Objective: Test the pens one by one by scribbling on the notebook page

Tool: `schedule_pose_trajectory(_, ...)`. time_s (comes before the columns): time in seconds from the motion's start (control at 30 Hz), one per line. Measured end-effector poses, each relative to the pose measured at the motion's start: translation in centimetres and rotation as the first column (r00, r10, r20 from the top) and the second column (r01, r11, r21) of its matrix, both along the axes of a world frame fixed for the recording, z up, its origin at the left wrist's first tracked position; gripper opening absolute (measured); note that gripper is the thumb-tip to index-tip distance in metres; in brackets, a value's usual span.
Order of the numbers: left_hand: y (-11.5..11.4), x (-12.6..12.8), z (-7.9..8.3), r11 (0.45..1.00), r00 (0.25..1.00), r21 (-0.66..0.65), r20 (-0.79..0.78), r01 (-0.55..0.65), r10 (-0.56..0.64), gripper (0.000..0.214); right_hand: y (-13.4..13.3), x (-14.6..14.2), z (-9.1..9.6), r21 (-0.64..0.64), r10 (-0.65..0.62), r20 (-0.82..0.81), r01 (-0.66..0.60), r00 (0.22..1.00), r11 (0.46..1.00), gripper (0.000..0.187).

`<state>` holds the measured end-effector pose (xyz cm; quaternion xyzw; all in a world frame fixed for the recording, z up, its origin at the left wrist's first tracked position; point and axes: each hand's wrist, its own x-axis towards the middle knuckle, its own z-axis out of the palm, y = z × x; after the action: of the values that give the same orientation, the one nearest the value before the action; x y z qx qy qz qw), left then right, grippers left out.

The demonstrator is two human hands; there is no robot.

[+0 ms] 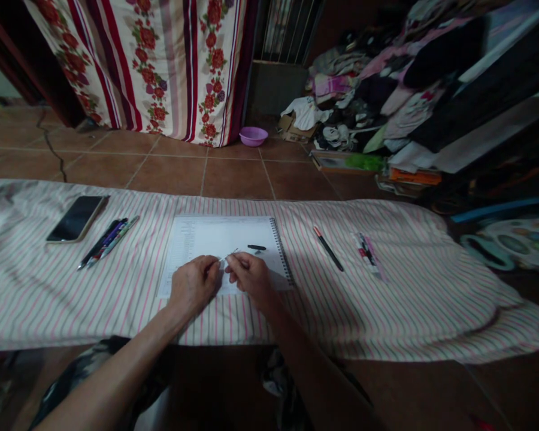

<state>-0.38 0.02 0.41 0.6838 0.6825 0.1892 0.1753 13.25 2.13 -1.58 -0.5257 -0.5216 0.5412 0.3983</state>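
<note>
Over the spiral notebook (215,230), my two hands meet with fingertips pinched. My right hand (251,275) grips a thin, slender piece (229,256), light with a dark end, that looks like a pen part; its exact kind is too small to make out. My left hand (192,281) is closed close to the piece's lower end; whether it also grips it is hard to see. A short black pen piece (256,247) lies on the page just beyond my right hand.
Left on the striped cloth (130,311) lie a phone (77,219) and several pens (108,241). To the right are a black pen with an orange end (328,248) and a small clear-and-pink packet (370,256). A purple basin (253,136) stands on the tiled floor.
</note>
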Motion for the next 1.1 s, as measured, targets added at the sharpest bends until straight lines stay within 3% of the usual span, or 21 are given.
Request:
schedule_pose_trajectory(0.13,-0.1,0.3,0.0,0.999,0.999,0.008,0.024,0.038,-0.038,0.025,-0.2,-0.2,0.4,-0.078,-0.05,-0.108,0.042,0.993,0.996,0.027)
schedule_pose_trajectory(0.43,0.2,-0.3,-1.2,0.998,0.986,0.022,0.156,0.062,-0.065,0.03,0.2,0.3,0.1,-0.048,-0.165,-0.177,0.159,0.97,0.986,0.024)
schedule_pose_trajectory(0.7,0.2,-0.9,-1.5,0.987,0.984,0.082,0.099,0.14,-0.147,0.026,0.5,1.1,0.6,-0.016,-0.218,-0.155,0.218,0.964,0.976,0.026)
schedule_pose_trajectory(1.1,0.4,-2.1,-2.5,0.974,0.991,0.186,0.023,0.128,-0.134,0.025,1.1,2.9,0.4,0.014,-0.293,-0.184,0.3,0.938,0.954,0.025)
